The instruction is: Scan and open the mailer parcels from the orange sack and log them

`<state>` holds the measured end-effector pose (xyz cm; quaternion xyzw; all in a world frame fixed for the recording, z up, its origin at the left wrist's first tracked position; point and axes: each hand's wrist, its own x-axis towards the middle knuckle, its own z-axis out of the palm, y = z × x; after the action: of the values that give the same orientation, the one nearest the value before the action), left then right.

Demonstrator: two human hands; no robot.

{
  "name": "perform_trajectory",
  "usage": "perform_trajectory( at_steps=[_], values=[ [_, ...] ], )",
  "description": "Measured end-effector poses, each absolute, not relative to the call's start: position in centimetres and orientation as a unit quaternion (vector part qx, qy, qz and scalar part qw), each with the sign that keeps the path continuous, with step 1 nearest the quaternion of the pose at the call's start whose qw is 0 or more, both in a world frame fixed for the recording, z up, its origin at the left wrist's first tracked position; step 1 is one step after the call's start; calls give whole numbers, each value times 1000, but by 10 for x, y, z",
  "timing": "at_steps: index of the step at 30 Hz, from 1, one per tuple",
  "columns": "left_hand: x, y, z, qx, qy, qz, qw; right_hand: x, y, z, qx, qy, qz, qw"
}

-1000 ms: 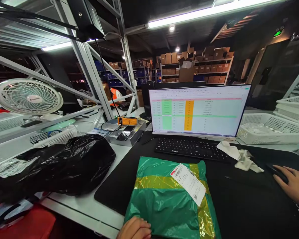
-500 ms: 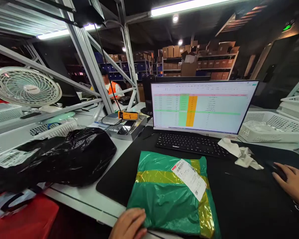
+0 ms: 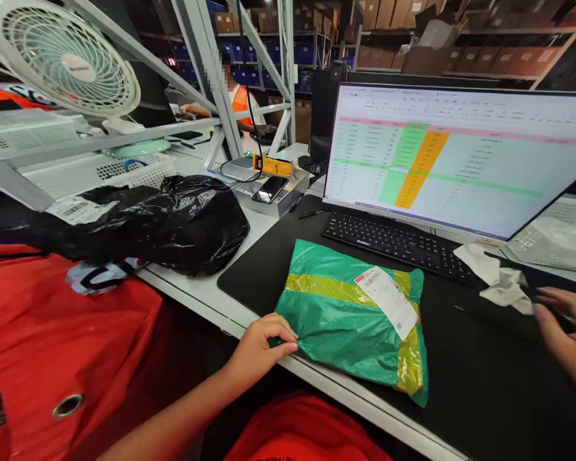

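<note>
Left hand (image 3: 264, 339) pinches the green parcel (image 3: 340, 330) by the desk (image 3: 192, 296) edge, right hand (image 3: 572, 336) grip unclear: 1 hard tug could drop it!

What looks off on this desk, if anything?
Nothing looks spilled. The white label sits askew on the green parcel, slanting against its edges; crumpled pale cloth lies loose beside the keyboard.

The monitor (image 3: 461, 160) blazes away, the shelves (image 3: 504, 61) behind it dim! Left of it, glints streak the black bag (image 3: 196, 221); below it, glare flecks the green parcel (image 3: 345, 326), and wide-angle stretch skews the monitor's right side.
</note>
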<state>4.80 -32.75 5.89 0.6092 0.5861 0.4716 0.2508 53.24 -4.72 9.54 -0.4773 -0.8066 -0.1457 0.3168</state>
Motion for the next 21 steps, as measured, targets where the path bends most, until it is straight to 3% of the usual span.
perform_trajectory(
  at_steps=[3,8,13,21],
  values=[
    [52,-329,64,604,576,491,247,449,-103,122,-286,-912,-4,295],
    [64,-333,67,650,542,509,156,325,-161,131,-8,-973,169,155],
    [65,-334,58,703,519,474,109,263,-171,113,29,-985,161,47],
    [50,-325,31,788,474,370,134,250,-184,78,56,-989,124,59]
  ],
)
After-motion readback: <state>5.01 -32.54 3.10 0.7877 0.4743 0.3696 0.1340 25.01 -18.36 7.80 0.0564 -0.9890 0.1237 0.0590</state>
